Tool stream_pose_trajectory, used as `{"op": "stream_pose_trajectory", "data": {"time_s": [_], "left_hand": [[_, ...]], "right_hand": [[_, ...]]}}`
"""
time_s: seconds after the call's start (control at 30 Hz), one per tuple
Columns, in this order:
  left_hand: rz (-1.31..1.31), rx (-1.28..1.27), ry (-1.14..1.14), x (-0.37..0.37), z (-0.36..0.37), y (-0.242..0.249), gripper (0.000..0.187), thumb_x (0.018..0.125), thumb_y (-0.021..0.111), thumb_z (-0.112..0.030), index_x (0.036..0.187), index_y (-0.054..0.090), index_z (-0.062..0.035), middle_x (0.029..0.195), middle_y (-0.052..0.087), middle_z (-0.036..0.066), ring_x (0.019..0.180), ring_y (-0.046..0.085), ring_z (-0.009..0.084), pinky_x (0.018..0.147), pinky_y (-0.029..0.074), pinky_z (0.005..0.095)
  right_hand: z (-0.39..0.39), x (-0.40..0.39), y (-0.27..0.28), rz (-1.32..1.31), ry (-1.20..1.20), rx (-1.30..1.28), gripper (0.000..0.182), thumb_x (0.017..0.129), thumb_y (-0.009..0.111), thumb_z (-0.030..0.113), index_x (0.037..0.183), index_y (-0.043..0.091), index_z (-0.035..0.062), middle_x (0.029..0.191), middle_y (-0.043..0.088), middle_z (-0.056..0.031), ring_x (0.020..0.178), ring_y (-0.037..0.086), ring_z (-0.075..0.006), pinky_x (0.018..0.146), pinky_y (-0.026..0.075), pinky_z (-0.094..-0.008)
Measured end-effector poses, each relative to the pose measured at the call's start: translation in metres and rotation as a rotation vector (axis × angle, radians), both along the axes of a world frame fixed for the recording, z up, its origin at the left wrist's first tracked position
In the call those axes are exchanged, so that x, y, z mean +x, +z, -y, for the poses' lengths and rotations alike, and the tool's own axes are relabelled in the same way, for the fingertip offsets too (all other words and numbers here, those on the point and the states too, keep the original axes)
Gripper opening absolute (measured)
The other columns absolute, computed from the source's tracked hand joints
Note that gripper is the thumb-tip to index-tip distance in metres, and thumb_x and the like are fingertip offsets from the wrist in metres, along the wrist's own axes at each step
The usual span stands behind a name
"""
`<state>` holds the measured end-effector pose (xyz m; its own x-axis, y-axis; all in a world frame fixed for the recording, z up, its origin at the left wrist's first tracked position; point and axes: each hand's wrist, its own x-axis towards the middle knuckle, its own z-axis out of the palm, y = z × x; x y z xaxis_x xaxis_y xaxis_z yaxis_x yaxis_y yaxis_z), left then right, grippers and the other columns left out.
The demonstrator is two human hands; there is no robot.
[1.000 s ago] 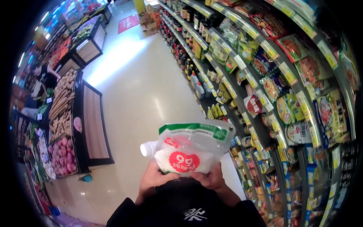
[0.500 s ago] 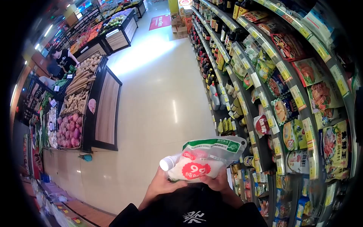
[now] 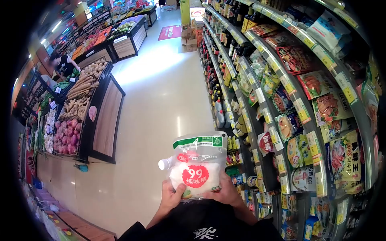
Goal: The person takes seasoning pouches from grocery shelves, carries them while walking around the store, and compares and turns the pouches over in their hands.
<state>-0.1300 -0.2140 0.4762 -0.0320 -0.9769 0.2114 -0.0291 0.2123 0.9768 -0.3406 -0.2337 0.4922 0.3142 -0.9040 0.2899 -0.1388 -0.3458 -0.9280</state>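
A clear plastic pouch of white granules [image 3: 201, 160] stands upright in front of me, with a green band on top, a round red "99" label and a white screw cap at its upper left. Its lower left corner is in my left hand [image 3: 173, 197], the thumb lying on the front. At the lower right, my right hand [image 3: 226, 193] grips the bottom edge. The fingers behind the pouch are hidden.
Shelves of seasoning packets [image 3: 299, 150] and bottles curve along the right. A produce stand [image 3: 105, 116] with onions, ginger and carrots is at the left, and a person [image 3: 64, 66] is behind it. Pale floor [image 3: 161, 104] runs between them.
The pouch has turned from tilted to upright, its label now facing me squarely, and has shifted left. My left hand has moved with it. The shelves and produce stand appear slightly further left.
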Motion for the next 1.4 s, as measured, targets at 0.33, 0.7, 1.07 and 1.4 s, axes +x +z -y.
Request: {"op": "stream_pose_trajectory", "data": {"time_s": [0.33,0.7,1.07,1.4], "left_hand": [[0.225,0.167,-0.489,0.015,0.047,-0.008,0.039,0.072,0.074,-0.025,0.101,0.062,-0.0001,0.085,0.066,0.011,0.074,0.063,0.0182,0.069,0.050,0.0316],[0.360,0.042,-0.777,0.058,0.119,-0.005,0.043,0.073,0.077,-0.026,0.108,0.063,-0.0044,0.112,0.060,0.017,0.099,0.061,0.0320,0.084,0.048,0.0384],[0.278,-0.187,-0.923,0.119,0.167,-0.015,0.044,0.076,0.075,-0.025,0.112,0.061,-0.0038,0.123,0.053,0.020,0.111,0.054,0.0356,0.093,0.045,0.0401],[0.261,0.020,-1.032,0.153,0.217,-0.024,0.060,0.071,0.077,-0.037,0.115,0.056,-0.0006,0.114,0.059,0.018,0.105,0.057,0.0319,0.093,0.043,0.0401]], "right_hand": [[-0.019,0.007,-0.031,0.336,-0.207,0.242,0.046,0.078,0.073,0.021,0.114,0.055,-0.0020,0.111,0.060,-0.0150,0.099,0.059,-0.0241,0.087,0.045,-0.0334],[0.018,0.041,-0.043,0.330,-0.272,0.281,0.066,0.071,0.081,0.034,0.118,0.053,-0.0015,0.115,0.058,-0.0137,0.106,0.057,-0.0239,0.091,0.044,-0.0342],[0.041,0.116,-0.039,0.248,-0.329,0.217,0.051,0.070,0.081,0.023,0.111,0.059,0.0010,0.109,0.063,-0.0124,0.102,0.060,-0.0247,0.089,0.046,-0.0357],[0.056,0.165,-0.025,-0.075,-0.450,0.090,0.035,0.072,0.078,0.027,0.099,0.067,0.0071,0.105,0.065,-0.0126,0.100,0.061,-0.0312,0.089,0.046,-0.0384]]}}
